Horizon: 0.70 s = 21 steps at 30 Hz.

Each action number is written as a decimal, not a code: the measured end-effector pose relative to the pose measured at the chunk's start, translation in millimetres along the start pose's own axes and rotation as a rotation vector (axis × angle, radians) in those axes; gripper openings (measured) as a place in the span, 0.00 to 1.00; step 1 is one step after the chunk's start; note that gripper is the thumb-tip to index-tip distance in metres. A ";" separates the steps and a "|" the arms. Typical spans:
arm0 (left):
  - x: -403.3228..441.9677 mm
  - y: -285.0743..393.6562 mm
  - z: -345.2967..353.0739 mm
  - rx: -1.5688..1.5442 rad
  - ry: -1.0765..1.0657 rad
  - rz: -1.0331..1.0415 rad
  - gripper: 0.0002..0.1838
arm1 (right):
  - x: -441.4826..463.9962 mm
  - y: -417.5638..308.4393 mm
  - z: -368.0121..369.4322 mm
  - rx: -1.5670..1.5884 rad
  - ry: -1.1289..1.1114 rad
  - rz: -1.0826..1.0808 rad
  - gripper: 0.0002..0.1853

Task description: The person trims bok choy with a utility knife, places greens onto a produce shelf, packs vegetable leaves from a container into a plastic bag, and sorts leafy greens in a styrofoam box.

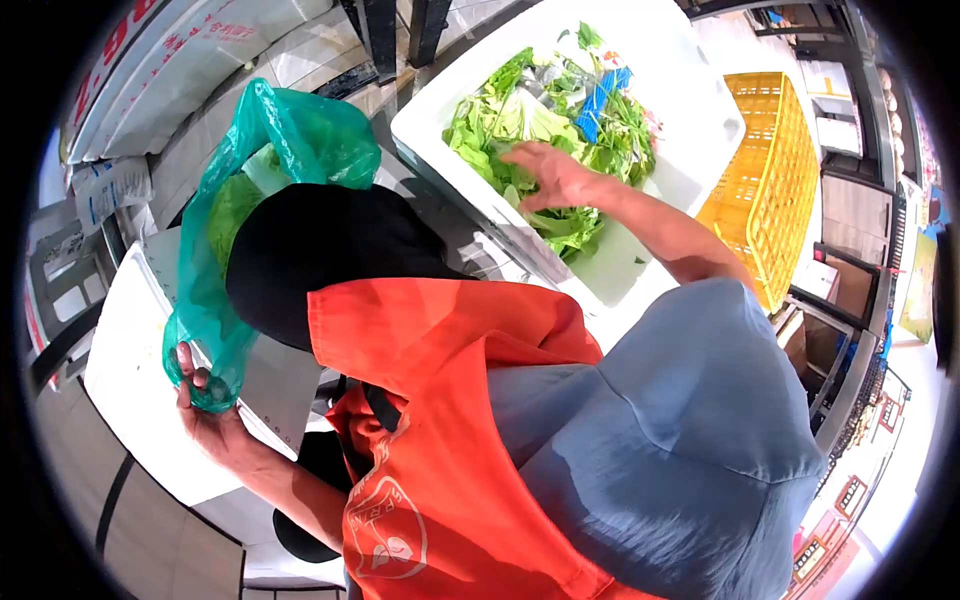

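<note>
At the left, my left hand (215, 425) has its fingers curled on the edge of a green plastic bag (320, 135). Leafy lettuce (235, 210) lies inside the bag, partly hidden by my black-clad knee (330, 250). My right hand (555, 175) is over a white foam box (690, 110), its fingers apart and at the leaves. A heap of loose vegetable leaves (530, 115) fills much of the box, with a blue strip (600, 105) lying among them. Whether my right fingertips touch a leaf is hard to see.
A yellow plastic crate (775, 180) stands right of the foam box. Under the bag sits another white box (130, 370). Printed white boxes (180, 70) are stacked at the upper left, and dark metal legs (400, 35) rise near the top. Shelving (850, 300) lines the right side.
</note>
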State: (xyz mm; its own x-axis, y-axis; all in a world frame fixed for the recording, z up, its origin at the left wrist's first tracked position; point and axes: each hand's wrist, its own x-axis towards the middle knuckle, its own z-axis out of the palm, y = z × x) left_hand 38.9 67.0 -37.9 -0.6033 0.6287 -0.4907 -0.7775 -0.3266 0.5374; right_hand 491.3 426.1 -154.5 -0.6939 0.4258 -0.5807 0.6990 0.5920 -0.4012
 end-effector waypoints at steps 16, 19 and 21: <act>26.5 -42.8 41.2 0.337 0.012 0.009 0.31 | 11.5 37.0 108.1 -0.344 0.303 -0.169 0.27; 24.5 -47.4 46.6 0.433 0.042 0.015 0.30 | 27.2 52.8 113.5 -0.278 0.393 -0.132 0.17; 19.1 -46.3 52.0 0.459 0.074 0.034 0.30 | 15.7 57.4 95.8 0.014 0.531 0.022 0.23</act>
State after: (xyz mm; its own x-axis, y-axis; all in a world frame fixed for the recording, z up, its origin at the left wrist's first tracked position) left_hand 72.6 130.8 -36.5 -0.6514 0.5655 -0.5058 -0.6079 0.0099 0.7939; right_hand 537.1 401.2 -254.5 -0.6684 0.7281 -0.1518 0.7142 0.5714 -0.4042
